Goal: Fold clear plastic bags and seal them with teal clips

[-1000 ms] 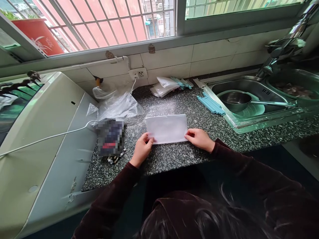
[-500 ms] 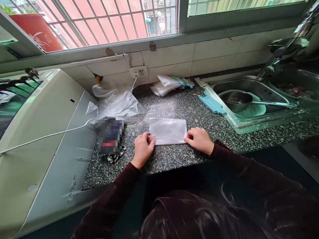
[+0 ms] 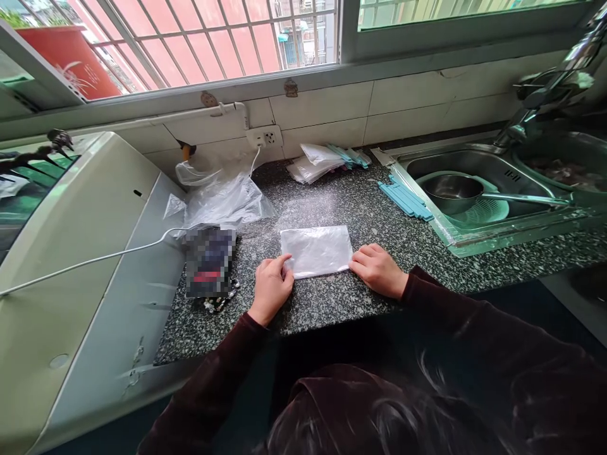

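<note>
In front of you is a white, translucent plastic piece (image 3: 317, 249), a neat oblong, faintly creased and glossy on top. You have it lying flat on the counter (image 3: 327, 300), nearer the front edge than the back, its long sides roughly following that front edge.

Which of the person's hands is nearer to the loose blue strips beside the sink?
Right. The right hand is at the right end of the white plastic sheet, nearer the blue strips; the left hand is farther off, at the sheet's left end.
</note>
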Demonstrator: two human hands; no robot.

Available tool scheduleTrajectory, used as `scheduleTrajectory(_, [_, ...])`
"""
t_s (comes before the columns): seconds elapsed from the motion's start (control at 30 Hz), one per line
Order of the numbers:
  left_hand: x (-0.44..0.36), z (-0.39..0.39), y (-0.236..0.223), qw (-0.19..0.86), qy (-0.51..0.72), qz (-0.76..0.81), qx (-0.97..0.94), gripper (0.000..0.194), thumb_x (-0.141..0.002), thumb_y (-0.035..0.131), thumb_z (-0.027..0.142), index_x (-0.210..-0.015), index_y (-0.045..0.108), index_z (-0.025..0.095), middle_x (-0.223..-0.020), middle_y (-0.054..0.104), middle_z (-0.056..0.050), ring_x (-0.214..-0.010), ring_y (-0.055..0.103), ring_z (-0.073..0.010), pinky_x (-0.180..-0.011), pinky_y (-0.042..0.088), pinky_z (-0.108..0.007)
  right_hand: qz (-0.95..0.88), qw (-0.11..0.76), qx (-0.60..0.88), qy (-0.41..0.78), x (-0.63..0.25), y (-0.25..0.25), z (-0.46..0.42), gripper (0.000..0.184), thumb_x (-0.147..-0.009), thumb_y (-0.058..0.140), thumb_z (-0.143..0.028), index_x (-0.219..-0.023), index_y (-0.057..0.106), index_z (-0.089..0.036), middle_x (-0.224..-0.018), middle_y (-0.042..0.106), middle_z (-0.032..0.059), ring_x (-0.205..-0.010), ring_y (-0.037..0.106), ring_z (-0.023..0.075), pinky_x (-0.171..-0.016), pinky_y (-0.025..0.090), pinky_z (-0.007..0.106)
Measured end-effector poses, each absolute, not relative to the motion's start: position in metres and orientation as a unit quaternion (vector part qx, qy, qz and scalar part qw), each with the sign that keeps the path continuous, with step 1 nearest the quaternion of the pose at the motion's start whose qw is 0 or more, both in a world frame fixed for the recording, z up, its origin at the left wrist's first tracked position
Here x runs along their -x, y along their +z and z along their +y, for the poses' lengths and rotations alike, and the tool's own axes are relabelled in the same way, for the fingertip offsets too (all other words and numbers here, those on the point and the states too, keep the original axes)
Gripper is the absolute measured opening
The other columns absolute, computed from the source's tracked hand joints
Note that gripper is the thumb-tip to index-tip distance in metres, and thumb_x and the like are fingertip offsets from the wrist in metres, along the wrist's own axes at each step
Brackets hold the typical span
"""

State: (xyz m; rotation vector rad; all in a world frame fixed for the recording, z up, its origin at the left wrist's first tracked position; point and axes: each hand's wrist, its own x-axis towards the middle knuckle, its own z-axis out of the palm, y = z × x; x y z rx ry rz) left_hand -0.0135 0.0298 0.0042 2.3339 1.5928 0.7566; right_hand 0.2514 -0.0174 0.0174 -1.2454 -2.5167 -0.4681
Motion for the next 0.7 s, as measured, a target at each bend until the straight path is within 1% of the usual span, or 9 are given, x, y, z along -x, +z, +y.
scheduleTrajectory(0.07, [0.013, 0.028, 0.007, 0.069, 0.251, 0.540, -0.801, 0.029, -0.076, 0.050, 0.019, -0.100, 0.066, 0.018, -0.082, 0.061, -0.009, -0.086, 0.053, -0.0255, -0.083, 0.040, -0.039, -0.877, 0.143, 0.430, -0.158, -0.251, 0.018, -0.014, 0.028, -0.089, 0.040, -0.013, -0.072, 0.061, -0.017, -0.075, 0.061, 0.0072, -0.076, 0.040, 0.0183, -0.070, 0.027, 0.032])
scheduleTrajectory(0.17, [0.007, 0.024, 0.014, 0.009, 0.272, 0.503, -0.820, 0.027, -0.080, 0.051, 0.024, -0.102, 0.065, 0.019, -0.108, 0.060, -0.012, -0.104, 0.050, -0.0283, -0.093, 0.035, -0.042, -0.877, 0.154, 0.427, -0.157, -0.248, 0.022, -0.006, 0.026, -0.088, 0.041, -0.014, -0.073, 0.061, -0.017, -0.077, 0.061, 0.0077, -0.077, 0.041, 0.0186, -0.071, 0.027, 0.033])
scheduleTrajectory(0.27, [-0.008, 0.027, 0.020, 0.020, 0.276, 0.425, -0.862, 0.036, -0.080, 0.057, 0.036, -0.110, 0.062, 0.018, -0.119, 0.058, -0.014, -0.111, 0.048, -0.0295, -0.097, 0.033, -0.043, -0.875, 0.181, 0.420, -0.162, -0.240, 0.031, 0.004, 0.023, -0.088, 0.043, -0.019, -0.075, 0.062, -0.017, -0.080, 0.061, 0.0076, -0.079, 0.043, 0.0191, -0.072, 0.028, 0.033])
scheduleTrajectory(0.33, [-0.019, 0.035, 0.025, 0.054, 0.270, 0.401, -0.873, 0.033, -0.080, 0.057, 0.037, -0.107, 0.064, 0.019, -0.113, 0.063, -0.013, -0.104, 0.053, -0.0283, -0.093, 0.036, -0.042, -0.870, 0.215, 0.417, -0.153, -0.233, 0.039, 0.014, 0.024, -0.088, 0.043, -0.022, -0.076, 0.063, -0.018, -0.081, 0.062, 0.0068, -0.081, 0.045, 0.0192, -0.074, 0.030, 0.033])
scheduleTrajectory(0.4, [-0.026, 0.047, 0.032, 0.106, 0.292, 0.402, -0.861, 0.024, -0.083, 0.051, 0.031, -0.095, 0.068, 0.019, -0.098, 0.068, -0.010, -0.093, 0.058, -0.0249, -0.087, 0.040, -0.039, -0.861, 0.261, 0.418, -0.130, -0.230, 0.048, 0.026, 0.023, -0.089, 0.044, -0.028, -0.082, 0.063, -0.018, -0.085, 0.063, 0.0064, -0.084, 0.047, 0.0192, -0.078, 0.032, 0.033])
scheduleTrajectory(0.43, [-0.028, 0.053, 0.036, 0.140, 0.317, 0.404, -0.847, 0.023, -0.084, 0.049, 0.029, -0.090, 0.069, 0.019, -0.092, 0.069, -0.009, -0.087, 0.059, -0.0230, -0.084, 0.042, -0.037, -0.852, 0.287, 0.423, -0.111, -0.230, 0.053, 0.033, 0.023, -0.088, 0.046, -0.034, -0.087, 0.063, -0.018, -0.090, 0.063, 0.0068, -0.087, 0.048, 0.0196, -0.081, 0.033, 0.034])
scheduleTrajectory(0.53, [-0.025, 0.068, 0.053, 0.279, 0.406, 0.414, -0.766, 0.025, -0.082, 0.050, 0.035, -0.082, 0.068, 0.017, -0.080, 0.069, -0.007, -0.074, 0.059, -0.0185, -0.072, 0.046, -0.030, -0.810, 0.370, 0.455, -0.028, -0.237, 0.066, 0.052, 0.044, -0.079, 0.055, -0.054, -0.101, 0.061, -0.016, -0.104, 0.062, 0.0098, -0.098, 0.049, 0.0222, -0.089, 0.036, 0.038])
scheduleTrajectory(0.6, [-0.019, 0.073, 0.063, 0.387, 0.452, 0.428, -0.680, 0.030, -0.078, 0.055, 0.043, -0.081, 0.066, 0.016, -0.074, 0.066, -0.005, -0.066, 0.056, -0.0154, -0.063, 0.046, -0.027, -0.770, 0.420, 0.475, 0.067, -0.244, 0.070, 0.060, 0.051, -0.074, 0.055, -0.062, -0.097, 0.061, -0.017, -0.099, 0.063, 0.0096, -0.094, 0.052, 0.0219, -0.087, 0.039, 0.038])
scheduleTrajectory(0.7, [-0.015, 0.077, 0.068, 0.506, 0.485, 0.430, -0.569, 0.037, -0.070, 0.061, 0.051, -0.078, 0.062, 0.015, -0.068, 0.061, -0.002, -0.059, 0.050, -0.0114, -0.056, 0.042, -0.023, -0.701, 0.464, 0.485, 0.242, -0.251, 0.071, 0.061, 0.049, -0.071, 0.057, -0.065, -0.082, 0.061, -0.018, -0.081, 0.063, 0.0056, -0.077, 0.055, 0.0172, -0.075, 0.045, 0.034])
